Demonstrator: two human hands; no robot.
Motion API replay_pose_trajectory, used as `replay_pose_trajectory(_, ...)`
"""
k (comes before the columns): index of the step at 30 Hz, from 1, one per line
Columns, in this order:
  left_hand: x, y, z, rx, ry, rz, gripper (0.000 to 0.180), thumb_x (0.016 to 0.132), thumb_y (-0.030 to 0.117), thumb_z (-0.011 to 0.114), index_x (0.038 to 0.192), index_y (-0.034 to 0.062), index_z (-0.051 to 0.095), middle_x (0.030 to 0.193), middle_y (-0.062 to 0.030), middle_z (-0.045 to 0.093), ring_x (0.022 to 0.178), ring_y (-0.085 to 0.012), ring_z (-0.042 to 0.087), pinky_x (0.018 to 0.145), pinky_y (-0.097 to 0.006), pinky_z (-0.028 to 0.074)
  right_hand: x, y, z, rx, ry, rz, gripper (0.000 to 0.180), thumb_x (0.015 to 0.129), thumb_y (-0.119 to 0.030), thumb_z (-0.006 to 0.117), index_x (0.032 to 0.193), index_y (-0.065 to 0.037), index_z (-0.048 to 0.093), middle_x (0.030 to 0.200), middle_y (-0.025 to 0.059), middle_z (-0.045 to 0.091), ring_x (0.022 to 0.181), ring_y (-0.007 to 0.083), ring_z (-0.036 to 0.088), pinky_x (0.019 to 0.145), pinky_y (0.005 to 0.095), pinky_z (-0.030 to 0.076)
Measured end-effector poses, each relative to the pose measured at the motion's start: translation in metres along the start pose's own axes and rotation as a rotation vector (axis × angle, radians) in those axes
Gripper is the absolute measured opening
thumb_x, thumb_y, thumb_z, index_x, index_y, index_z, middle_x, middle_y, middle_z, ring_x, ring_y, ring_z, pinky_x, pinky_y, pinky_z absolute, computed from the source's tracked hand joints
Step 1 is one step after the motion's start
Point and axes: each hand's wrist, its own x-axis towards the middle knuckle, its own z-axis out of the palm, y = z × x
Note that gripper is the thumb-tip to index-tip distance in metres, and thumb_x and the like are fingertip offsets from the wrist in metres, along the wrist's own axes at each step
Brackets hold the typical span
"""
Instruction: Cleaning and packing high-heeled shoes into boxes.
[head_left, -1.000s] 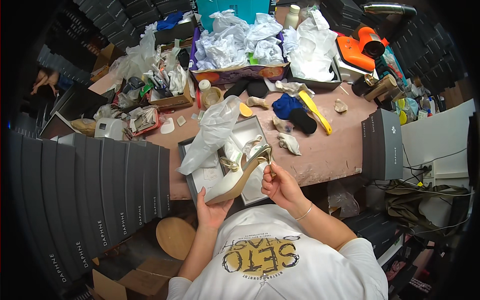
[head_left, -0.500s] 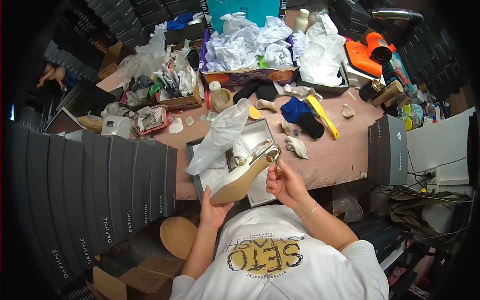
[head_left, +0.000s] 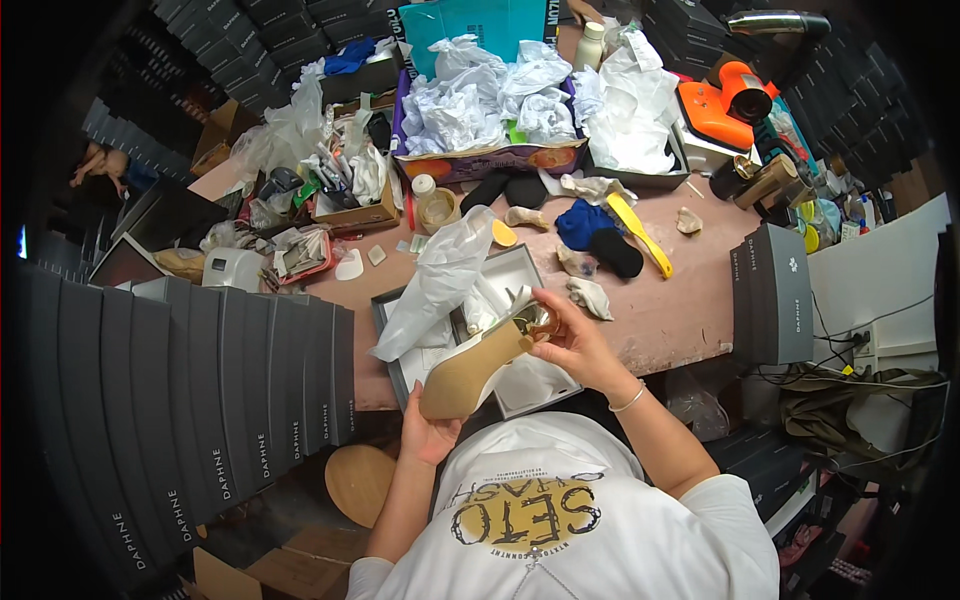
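Observation:
A white high-heeled shoe (head_left: pixel 462 380) is held over the table with its tan sole turned up toward me. My left hand (head_left: pixel 428 428) grips it at the toe end, palm beneath. At the heel end, my right hand (head_left: pixel 572 338) has its thumb and fingers closed round the back part and heel. Below the shoe lies an open grey shoebox (head_left: pixel 515 262) with a white inside. White tissue and a second wrapped shoe with a gold ornament, partly hidden, rest in it. A translucent white plastic bag (head_left: pixel 440 280) spreads over the box's left side.
Dark grey shoeboxes (head_left: pixel 240 400) line the left side; more boxes (head_left: pixel 775 290) stand at the right edge. Behind are a bin of crumpled tissue (head_left: pixel 490 95), an orange device (head_left: pixel 718 112), a yellow-handled brush (head_left: pixel 640 235), a blue cloth (head_left: pixel 583 222) and a jar (head_left: pixel 437 208).
The shoe has been rolled so its sole faces me more fully. My right hand has shifted up and round the heel end, with fingers now spread across it.

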Motion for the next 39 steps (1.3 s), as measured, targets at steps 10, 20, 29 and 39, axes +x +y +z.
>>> replay_pose_trajectory(10, -0.008, 0.004, -0.018, 0.095, 0.051, 0.020, 0.058, 0.094, 0.057, 0.042, 0.106, 0.0033, 0.062, 0.082, -0.0114, 0.068, 0.063, -0.0206, 0.066, 0.050, -0.026, 0.055, 0.003, 0.003, -0.004, 0.039, 0.017, 0.263, 0.050, 0.091, -0.009, 0.060, 0.137, 0.001, 0.040, 0.106, 0.0059, 0.059, 0.085, 0.0087, 0.057, 0.074, 0.0242, 0.053)
replay_pose_trajectory(20, -0.010, 0.015, -0.008, 0.265, -0.040, 0.223, 0.060, 0.092, 0.058, 0.045, 0.116, 0.0042, 0.058, 0.098, -0.0122, 0.067, 0.078, -0.0209, 0.066, 0.064, -0.029, 0.054, -0.005, 0.005, -0.001, 0.266, 0.033, 0.184, 0.041, 0.092, -0.008, 0.060, 0.129, -0.001, 0.044, 0.108, 0.0055, 0.059, 0.092, 0.0101, 0.058, 0.075, 0.0253, 0.053)
replay_pose_trajectory(29, 0.029, 0.047, 0.026, 0.284, -0.060, 0.746, 0.073, 0.087, 0.058, 0.055, 0.136, 0.0060, 0.039, 0.124, -0.0118, 0.054, 0.114, -0.0256, 0.054, 0.099, -0.045, 0.043, -0.039, 0.005, 0.068, 0.387, -0.305, 0.667, 0.048, 0.095, -0.017, 0.056, 0.137, -0.006, 0.036, 0.095, 0.0072, 0.061, 0.074, 0.0136, 0.064, 0.063, 0.0259, 0.054)
replay_pose_trajectory(39, 0.100, 0.076, 0.042, 1.510, 0.228, 1.031, 0.062, 0.086, 0.034, 0.065, 0.132, -0.0019, 0.045, 0.129, -0.0251, 0.049, 0.120, -0.0377, 0.048, 0.101, -0.041, 0.037, -0.013, 0.149, 0.027, -1.056, -0.162, 0.243, 0.082, 0.076, -0.024, 0.071, 0.139, 0.006, 0.029, 0.113, 0.0265, 0.056, 0.101, 0.0426, 0.057, 0.085, 0.0438, 0.048)
